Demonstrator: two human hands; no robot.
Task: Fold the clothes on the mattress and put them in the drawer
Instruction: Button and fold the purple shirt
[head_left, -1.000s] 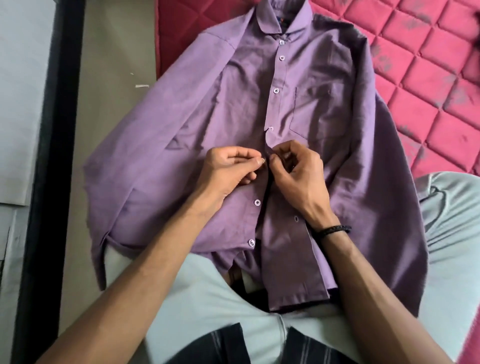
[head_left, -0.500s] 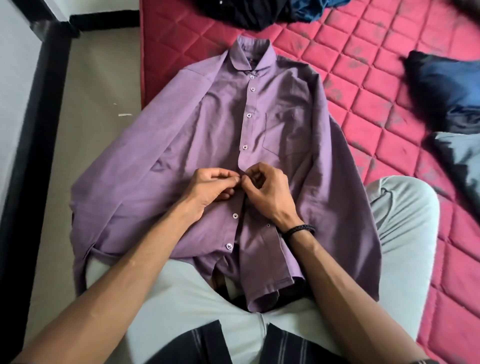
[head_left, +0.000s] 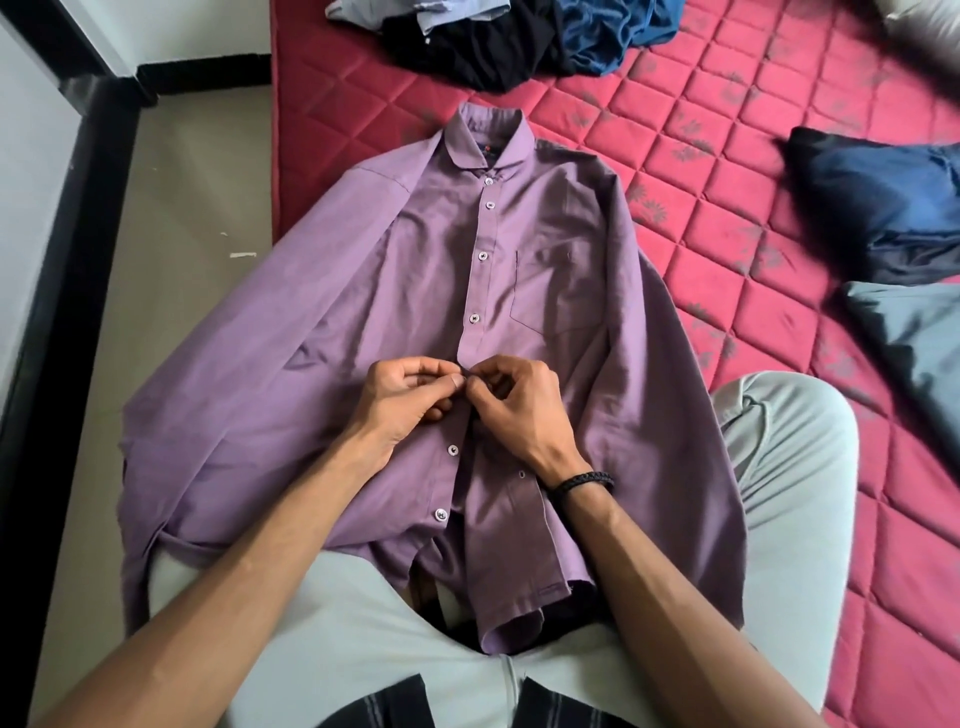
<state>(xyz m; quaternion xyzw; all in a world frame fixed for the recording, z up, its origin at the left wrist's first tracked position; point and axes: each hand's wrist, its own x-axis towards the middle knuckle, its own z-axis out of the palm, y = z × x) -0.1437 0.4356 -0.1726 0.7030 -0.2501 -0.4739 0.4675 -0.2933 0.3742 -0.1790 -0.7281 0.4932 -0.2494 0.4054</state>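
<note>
A purple button-up shirt (head_left: 395, 291) lies face up, its collar on the red quilted mattress (head_left: 701, 171) and its lower half over my lap. Its upper buttons are fastened; the lower placket hangs apart. My left hand (head_left: 410, 395) pinches the left edge of the placket at mid-chest. My right hand (head_left: 519, 410), with a black braided band on the wrist, pinches the right edge against it. The fingertips of both hands meet at one button, which they hide. The shirt's left sleeve spills off the mattress onto the floor.
A heap of black and blue clothes (head_left: 519, 41) lies at the far end of the mattress. A dark navy garment (head_left: 883, 202) and a grey-blue one (head_left: 924, 343) lie at the right. Beige floor (head_left: 192, 208) and a black-edged wall run along the left.
The camera has tilted up, so more of the mattress and the far clothes show. Both hands stay pinched together at the same spot on the shirt's placket.
</note>
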